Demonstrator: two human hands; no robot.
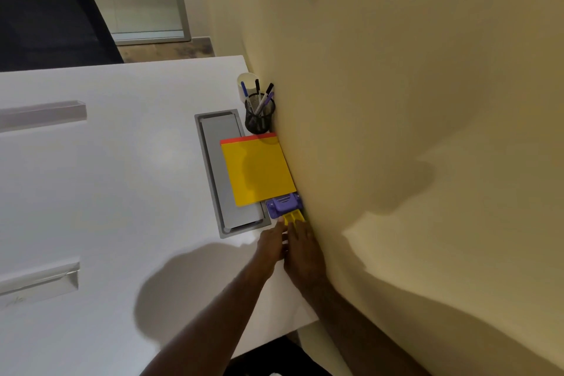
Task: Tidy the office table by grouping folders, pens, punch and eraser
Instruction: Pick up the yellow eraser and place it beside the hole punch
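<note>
Head view. Much of the near side is poorly resolved: my fingertips overlap at the yellow handle of the punch (285, 207), so I cannot tell whether either hand grips it or only touches it. My left hand (271, 243) lies flat-looking on the table (106, 192), fingers together, pointing at the handle; my right hand (303, 249) sits just beside it, against the wall (427, 131), fingertips at the handle's near end. The eraser is not made out.

The punch is purple plastic, blocky, with a ribbed yellow handle. It sits at the near right corner of the folders (258, 171), touching them, hard against the wall. The top folder is flat, matte yellow; an orange-red one shows only as a strip at its far edge. The folders partly cover a grey metal cable tray (213, 162). Beyond them a black mesh cup (259, 119) holds the pens (262, 101), upright and leaning. A white cup (247, 84) stands behind it, partly hidden.
</note>
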